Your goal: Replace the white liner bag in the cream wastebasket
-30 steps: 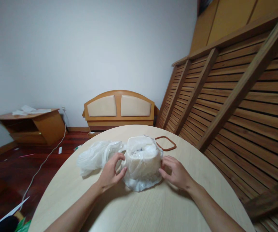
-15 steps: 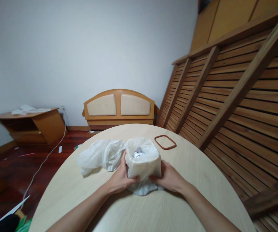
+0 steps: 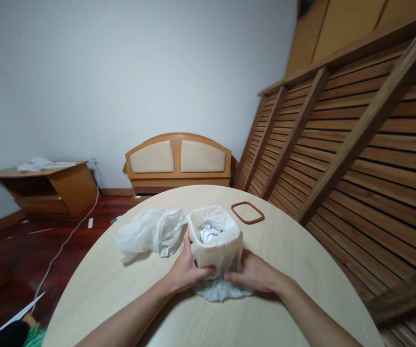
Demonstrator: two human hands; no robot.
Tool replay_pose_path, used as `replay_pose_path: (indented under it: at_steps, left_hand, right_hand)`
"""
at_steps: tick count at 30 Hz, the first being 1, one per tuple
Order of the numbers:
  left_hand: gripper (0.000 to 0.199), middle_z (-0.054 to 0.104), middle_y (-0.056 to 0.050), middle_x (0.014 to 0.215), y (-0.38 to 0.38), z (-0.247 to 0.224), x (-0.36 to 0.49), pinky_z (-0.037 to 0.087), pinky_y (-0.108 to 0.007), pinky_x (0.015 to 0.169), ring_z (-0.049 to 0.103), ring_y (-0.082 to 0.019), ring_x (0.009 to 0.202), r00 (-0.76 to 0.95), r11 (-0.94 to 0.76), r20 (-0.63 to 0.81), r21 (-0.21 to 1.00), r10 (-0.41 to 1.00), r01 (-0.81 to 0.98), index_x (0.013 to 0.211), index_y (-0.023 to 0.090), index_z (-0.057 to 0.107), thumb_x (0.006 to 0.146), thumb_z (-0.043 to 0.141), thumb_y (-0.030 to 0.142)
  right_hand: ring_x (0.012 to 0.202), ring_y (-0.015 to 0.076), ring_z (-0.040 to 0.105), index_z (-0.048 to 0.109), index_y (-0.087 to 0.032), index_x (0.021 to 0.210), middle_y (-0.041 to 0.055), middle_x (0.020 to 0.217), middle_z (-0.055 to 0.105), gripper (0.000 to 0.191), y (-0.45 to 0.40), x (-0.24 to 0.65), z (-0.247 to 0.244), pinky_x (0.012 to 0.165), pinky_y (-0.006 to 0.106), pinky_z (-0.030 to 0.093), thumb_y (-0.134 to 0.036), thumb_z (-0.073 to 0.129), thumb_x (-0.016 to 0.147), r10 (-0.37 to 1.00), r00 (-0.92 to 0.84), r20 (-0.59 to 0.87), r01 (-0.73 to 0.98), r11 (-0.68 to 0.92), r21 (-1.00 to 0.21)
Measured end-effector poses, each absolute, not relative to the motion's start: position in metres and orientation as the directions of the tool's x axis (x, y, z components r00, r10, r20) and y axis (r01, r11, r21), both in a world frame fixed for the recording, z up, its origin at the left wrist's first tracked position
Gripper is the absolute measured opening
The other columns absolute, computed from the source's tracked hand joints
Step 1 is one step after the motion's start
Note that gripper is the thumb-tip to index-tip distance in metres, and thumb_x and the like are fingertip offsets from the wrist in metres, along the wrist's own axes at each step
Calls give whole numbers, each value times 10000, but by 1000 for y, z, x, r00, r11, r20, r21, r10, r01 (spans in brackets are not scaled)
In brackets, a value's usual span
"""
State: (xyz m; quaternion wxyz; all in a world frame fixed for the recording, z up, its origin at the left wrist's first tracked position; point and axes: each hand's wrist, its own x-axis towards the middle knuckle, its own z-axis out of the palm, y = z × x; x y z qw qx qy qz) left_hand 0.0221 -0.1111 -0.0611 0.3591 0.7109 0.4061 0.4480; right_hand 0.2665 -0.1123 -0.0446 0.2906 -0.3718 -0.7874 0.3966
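A small white square bin (image 3: 208,255) stands on the round table, lined with a thin translucent bag whose edge hangs down outside and spreads at its base. Crumpled white and grey paper (image 3: 210,232) lies inside it. My left hand (image 3: 189,270) grips the bin's left side, thumb across the front. My right hand (image 3: 254,272) holds the lower right side, its far fingers hidden behind the bin. Left of the bin lies a crumpled translucent plastic bag (image 3: 150,233). Beyond it to the right, a brown rounded-square ring (image 3: 247,213) lies flat.
The pale round table (image 3: 302,270) fills the foreground. Behind it stands a wooden headboard (image 3: 177,159). Slatted wooden panels (image 3: 338,144) lean on the right. A low cabinet (image 3: 56,188) with white plastic on top is at the left, beside a cable on the floor.
The bin has tipped slightly, so more of its inside and the paper shows. Both hands have shifted a little on its sides, and the hanging bag edge reaches further towards me.
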Motion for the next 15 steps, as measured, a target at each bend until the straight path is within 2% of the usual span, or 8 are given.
replay_pose_path:
  at_steps: [2,5,7,8,10,12,15]
  left_hand:
    - [1271,380,-197,1502,-112,-63,22,221,-549,1219,367,-384,1426,249,-406,342,868,906,286,1543,195,-41,620,830,255]
    - [1282,355,-204,1506,-113,-64,21,260,-572,1202,383,-393,1411,243,-434,367,829,898,353,1534,203,-53,609,830,279]
    - [1288,317,-212,1515,-114,-64,19,287,-592,1187,379,-409,1407,262,-503,430,761,864,410,1533,205,-39,596,839,307]
    - [1290,297,-216,1520,-115,-64,19,300,-598,1180,373,-416,1408,282,-550,472,715,835,432,1535,207,-30,593,843,325]
    - [1287,267,-219,1527,-116,-65,17,324,-606,1167,365,-424,1409,333,-639,547,626,768,446,1539,213,-19,602,847,373]
    - [1283,260,-219,1524,-116,-65,15,350,-614,1150,362,-432,1406,367,-695,594,561,716,450,1543,221,-12,619,851,437]
    - [1284,272,-220,1519,-116,-65,12,370,-623,1135,363,-445,1402,396,-742,635,487,663,460,1548,234,14,623,859,514]
  right_hand:
    - [1377,364,470,408,-228,1521,154,1535,471,928,-108,278,-34,1169,551,335,-687,703,771,806,-557,202,298,420,-857]
    - [1427,324,414,379,-247,1533,144,1576,414,804,-96,285,-13,1181,532,310,-730,481,899,882,-374,285,246,391,-887]
    - [1347,304,515,439,-253,1492,152,1515,496,698,-86,281,4,1122,531,393,-690,429,947,933,-225,281,246,333,-910]
    - [1291,291,567,472,-255,1468,148,1468,548,658,-82,277,12,1088,517,432,-671,421,961,935,-230,270,237,323,-916]
    - [1177,272,637,608,-231,1342,129,1306,670,574,-76,270,30,1019,458,491,-617,558,921,916,-262,305,270,373,-888]
    - [987,256,690,744,-189,1089,107,1066,753,458,-75,264,45,904,413,535,-579,616,887,898,-303,318,344,414,-843]
    - [774,212,675,771,-172,839,68,823,750,392,-76,261,60,734,341,533,-545,650,852,906,-276,322,384,411,-826]
